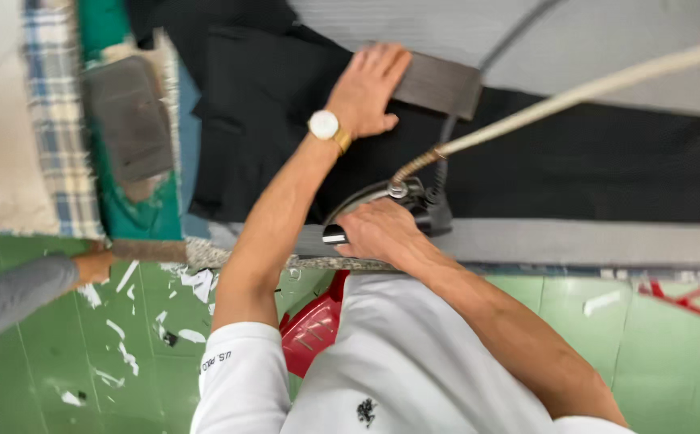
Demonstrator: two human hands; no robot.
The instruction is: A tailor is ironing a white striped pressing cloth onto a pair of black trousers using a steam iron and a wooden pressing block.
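One iron under right hand; left hand flat on one black garment.

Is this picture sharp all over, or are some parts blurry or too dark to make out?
Head view: soft all over; the left hand and the right hand on the iron show mild motion blur. The black garment is too dark to show folds. Even light, no glare, and the pale hose looks smeared.
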